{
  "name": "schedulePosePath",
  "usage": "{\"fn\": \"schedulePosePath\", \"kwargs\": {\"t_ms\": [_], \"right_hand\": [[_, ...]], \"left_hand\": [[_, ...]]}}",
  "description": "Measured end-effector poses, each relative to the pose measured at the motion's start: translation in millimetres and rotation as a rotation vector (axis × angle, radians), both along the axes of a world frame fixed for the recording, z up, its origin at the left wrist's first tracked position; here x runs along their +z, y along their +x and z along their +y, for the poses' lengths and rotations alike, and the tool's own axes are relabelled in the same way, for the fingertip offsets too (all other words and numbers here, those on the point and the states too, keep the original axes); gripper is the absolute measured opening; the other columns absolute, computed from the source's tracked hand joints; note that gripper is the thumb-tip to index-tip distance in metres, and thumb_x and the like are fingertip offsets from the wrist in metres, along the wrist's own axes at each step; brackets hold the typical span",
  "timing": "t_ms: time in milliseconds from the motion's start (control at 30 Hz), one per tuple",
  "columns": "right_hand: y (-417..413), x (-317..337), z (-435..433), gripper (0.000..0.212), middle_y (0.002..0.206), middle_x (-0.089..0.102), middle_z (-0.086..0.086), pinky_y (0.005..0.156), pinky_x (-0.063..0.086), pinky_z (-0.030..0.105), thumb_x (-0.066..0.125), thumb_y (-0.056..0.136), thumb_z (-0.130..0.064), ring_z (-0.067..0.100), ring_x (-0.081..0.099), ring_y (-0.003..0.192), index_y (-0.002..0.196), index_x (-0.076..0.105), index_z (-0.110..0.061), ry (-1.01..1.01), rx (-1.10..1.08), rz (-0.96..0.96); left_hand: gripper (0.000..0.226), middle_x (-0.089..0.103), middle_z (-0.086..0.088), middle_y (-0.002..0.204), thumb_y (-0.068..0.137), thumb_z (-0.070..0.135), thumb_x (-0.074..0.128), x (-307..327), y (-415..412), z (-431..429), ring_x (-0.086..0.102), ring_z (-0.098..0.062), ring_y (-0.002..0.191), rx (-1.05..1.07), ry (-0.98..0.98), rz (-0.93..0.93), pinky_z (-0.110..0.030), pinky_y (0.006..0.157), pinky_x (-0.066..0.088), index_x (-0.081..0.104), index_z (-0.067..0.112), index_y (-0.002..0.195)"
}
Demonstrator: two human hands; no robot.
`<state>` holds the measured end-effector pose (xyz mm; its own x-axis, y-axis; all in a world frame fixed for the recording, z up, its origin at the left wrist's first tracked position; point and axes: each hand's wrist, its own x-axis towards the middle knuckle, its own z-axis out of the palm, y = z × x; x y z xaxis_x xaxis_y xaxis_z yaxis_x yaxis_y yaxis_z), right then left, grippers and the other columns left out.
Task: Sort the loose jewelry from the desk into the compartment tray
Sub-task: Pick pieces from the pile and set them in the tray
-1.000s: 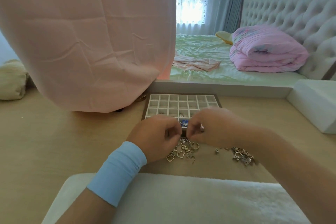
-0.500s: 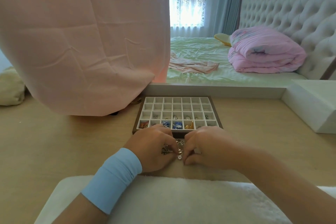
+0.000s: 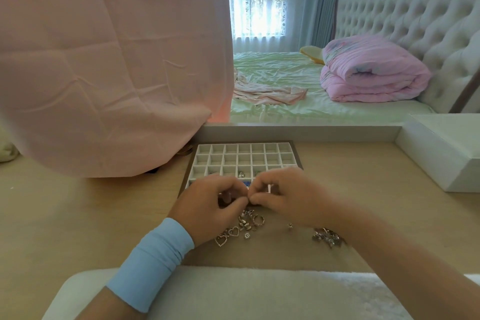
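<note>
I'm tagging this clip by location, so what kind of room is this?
Most likely a bedroom: a bed with a tufted headboard and a folded pink quilt sits beyond the wooden desk, beside a curtained window.

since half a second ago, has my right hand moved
Yes, forward: the right hand sat short of the tray, now it covers its near row.

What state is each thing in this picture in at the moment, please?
compartment tray, flat on the desk; far rows empty, a few pieces in nearer rows.
left hand, fingers curled at the tray's near edge; anything pinched is hidden.
right hand, fingers curled, tips meeting the left's.
loose jewelry, scattered on the desk, unsorted.
quilt, folded on the bed.
</note>
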<state>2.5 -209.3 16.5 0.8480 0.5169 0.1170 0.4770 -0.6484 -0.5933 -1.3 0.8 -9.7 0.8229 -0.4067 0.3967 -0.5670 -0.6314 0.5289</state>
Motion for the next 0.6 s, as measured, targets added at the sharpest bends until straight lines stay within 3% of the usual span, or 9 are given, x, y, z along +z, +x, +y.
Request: {"fn": "schedulePosePath", "kwargs": {"t_ms": [67, 167, 333, 433, 600], "right_hand": [[9, 8, -3, 0.006, 0.067, 0.065, -0.026, 0.059, 0.042, 0.007, 0.071, 0.093, -0.019, -0.01, 0.057, 0.059, 0.09, 0.074, -0.022, 0.12, -0.043, -0.014], [29, 22, -9, 0.005, 0.071, 0.071, -0.015, 0.055, 0.043, 0.009, 0.076, 0.089, -0.018, -0.005, 0.058, 0.055, 0.089, 0.079, -0.021, 0.242, -0.108, -0.04], [63, 38, -21, 0.004, 0.08, 0.076, -0.018, 0.071, 0.047, 0.014, 0.081, 0.084, -0.024, -0.004, 0.068, 0.074, 0.086, 0.081, -0.027, 0.302, -0.232, -0.055], [77, 37, -27, 0.006, 0.078, 0.076, -0.015, 0.067, 0.045, 0.011, 0.082, 0.083, -0.021, -0.006, 0.065, 0.067, 0.083, 0.081, -0.026, 0.31, -0.265, -0.076], [93, 25, -36, 0.012, 0.074, 0.074, -0.016, 0.063, 0.042, 0.008, 0.084, 0.079, -0.019, -0.008, 0.064, 0.067, 0.084, 0.079, -0.028, 0.348, -0.312, -0.038]], "left_hand": [[0.006, 0.065, 0.021, 0.075, 0.083, 0.035, 0.069, 9, 8, -8, 0.061, -0.003, 0.075, 0.023, -0.053, 0.003, -0.01, 0.065, 0.043, 0.068, 0.034, 0.089], [0.011, 0.069, 0.017, 0.076, 0.084, 0.034, 0.072, 27, 26, -21, 0.062, -0.001, 0.073, 0.044, -0.13, 0.04, -0.005, 0.063, 0.04, 0.069, 0.028, 0.093], [0.016, 0.073, 0.017, 0.084, 0.085, 0.036, 0.072, 47, 65, -38, 0.066, 0.004, 0.081, 0.065, -0.214, 0.145, -0.014, 0.08, 0.051, 0.074, 0.028, 0.098], [0.017, 0.075, 0.014, 0.085, 0.082, 0.033, 0.076, 49, 84, -47, 0.07, -0.001, 0.085, 0.07, -0.275, 0.232, -0.031, 0.09, 0.055, 0.076, 0.026, 0.097], [0.007, 0.075, 0.012, 0.079, 0.08, 0.026, 0.078, 43, 99, -58, 0.069, 0.0, 0.079, 0.083, -0.323, 0.316, -0.021, 0.084, 0.053, 0.076, 0.025, 0.087]]}}
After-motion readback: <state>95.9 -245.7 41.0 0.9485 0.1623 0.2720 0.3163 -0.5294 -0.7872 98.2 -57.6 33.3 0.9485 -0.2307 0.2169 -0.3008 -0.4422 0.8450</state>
